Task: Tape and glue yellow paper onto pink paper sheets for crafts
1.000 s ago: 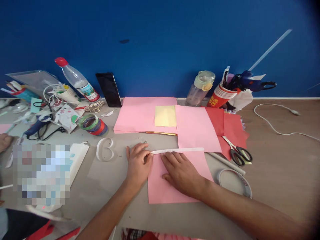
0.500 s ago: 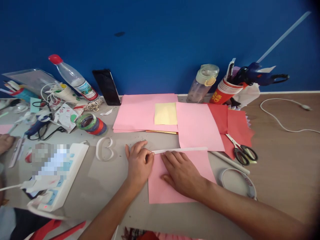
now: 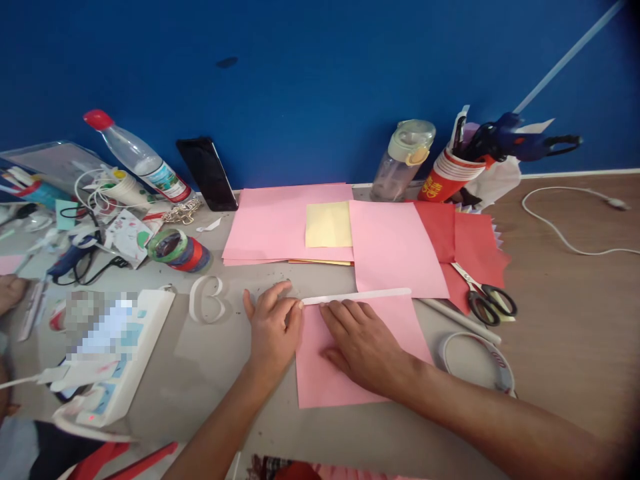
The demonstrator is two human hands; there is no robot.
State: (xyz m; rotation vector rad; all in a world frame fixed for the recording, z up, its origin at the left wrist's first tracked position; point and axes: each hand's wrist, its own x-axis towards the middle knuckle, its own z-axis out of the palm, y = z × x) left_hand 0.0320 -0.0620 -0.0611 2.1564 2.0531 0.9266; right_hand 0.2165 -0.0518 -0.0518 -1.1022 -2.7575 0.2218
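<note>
A sheet of pink paper (image 3: 320,380) lies on the table in front of me. A narrow white strip, which looks like double-sided tape (image 3: 370,294), runs along its far edge. My left hand (image 3: 274,327) pinches the strip's left end between thumb and index finger at the paper's far left corner; the other fingers stick out. Flat on the pink sheet rests my right hand (image 3: 363,343), its fingertips at the near side of the strip and its fingers stretched out. The palm covers part of the sheet.
Scissors (image 3: 483,293) and a white tape roll (image 3: 477,363) lie to the right. Pink sheets (image 3: 280,227), a yellow note (image 3: 329,225) and a water bottle (image 3: 403,163) are behind. Leftward are a curled white strip (image 3: 207,300), a power strip (image 3: 137,347) and another person's hand (image 3: 11,292).
The view has shifted slightly. Both hands keep almost the same place on the strip and the pink sheet; nothing has been let go or taken up.
</note>
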